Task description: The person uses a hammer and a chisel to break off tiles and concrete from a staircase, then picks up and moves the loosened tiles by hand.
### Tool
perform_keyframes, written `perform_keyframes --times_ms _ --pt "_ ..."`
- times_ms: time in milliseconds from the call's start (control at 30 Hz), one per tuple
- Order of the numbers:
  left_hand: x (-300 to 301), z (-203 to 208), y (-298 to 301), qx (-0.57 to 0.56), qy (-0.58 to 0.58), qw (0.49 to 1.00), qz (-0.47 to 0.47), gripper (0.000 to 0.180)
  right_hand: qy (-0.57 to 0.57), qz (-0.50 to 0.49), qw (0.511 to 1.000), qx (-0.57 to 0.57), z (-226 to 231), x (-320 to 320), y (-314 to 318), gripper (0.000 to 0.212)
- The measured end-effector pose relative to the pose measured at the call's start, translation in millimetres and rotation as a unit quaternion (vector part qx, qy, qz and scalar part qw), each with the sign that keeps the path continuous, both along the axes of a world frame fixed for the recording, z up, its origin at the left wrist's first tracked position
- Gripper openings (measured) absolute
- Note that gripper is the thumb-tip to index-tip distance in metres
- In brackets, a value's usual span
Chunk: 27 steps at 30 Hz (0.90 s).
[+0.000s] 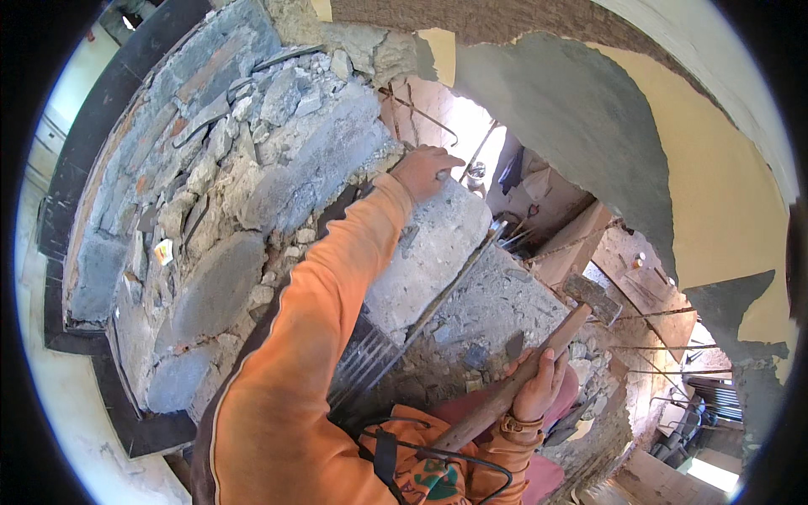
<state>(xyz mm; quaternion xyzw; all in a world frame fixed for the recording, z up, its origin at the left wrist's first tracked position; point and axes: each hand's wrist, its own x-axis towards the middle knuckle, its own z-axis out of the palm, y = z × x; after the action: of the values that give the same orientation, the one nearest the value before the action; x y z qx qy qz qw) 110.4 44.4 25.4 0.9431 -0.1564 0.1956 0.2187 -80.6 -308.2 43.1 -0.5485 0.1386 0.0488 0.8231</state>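
Note:
My right hand [539, 385] is wrapped round the wooden handle of a sledgehammer [505, 402]. The handle slants up and right from my lap to a grey block-shaped metal head, which is over the broken edge by the opening. My left arm, in an orange sleeve, stretches forward. Its hand [427, 172] rests on the far top edge of a pale concrete slab [438, 252], fingers reaching right toward bare rebar. No tool shows in it; the underside of its fingers is hidden. Stone chips and dust lie below the slab, near my knees.
Rubble [210, 168] with loose stones is heaped on the left, bordered by a dark ledge [63, 210]. Rusty rebar [665, 315] crosses a broken opening on the right, with boards and clutter below. A partly plastered wall [581, 118] stands beyond. A black cable [471, 454] crosses my lap.

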Motion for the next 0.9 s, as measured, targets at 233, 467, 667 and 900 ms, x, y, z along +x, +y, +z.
perform_keyframes --times_ms 233,467,667,900 --pt "-25.7 49.1 -72.5 -0.051 0.095 0.994 0.008 0.03 -0.023 -0.082 0.996 -0.036 6.7 0.2 -37.5 0.024" --pt "3.8 26.1 -7.5 0.078 0.111 0.991 0.002 0.036 -0.032 -0.096 0.995 0.002 -0.7 3.6 -51.5 0.024" --pt "-64.9 45.7 -78.6 0.056 0.001 0.996 -0.067 0.053 -0.02 -0.145 0.989 -0.026 3.7 7.1 -58.7 0.027" --pt "-36.1 15.0 -54.0 0.109 -0.057 0.991 -0.046 0.055 -0.022 -0.072 0.997 -0.017 9.3 8.8 -35.3 0.028"
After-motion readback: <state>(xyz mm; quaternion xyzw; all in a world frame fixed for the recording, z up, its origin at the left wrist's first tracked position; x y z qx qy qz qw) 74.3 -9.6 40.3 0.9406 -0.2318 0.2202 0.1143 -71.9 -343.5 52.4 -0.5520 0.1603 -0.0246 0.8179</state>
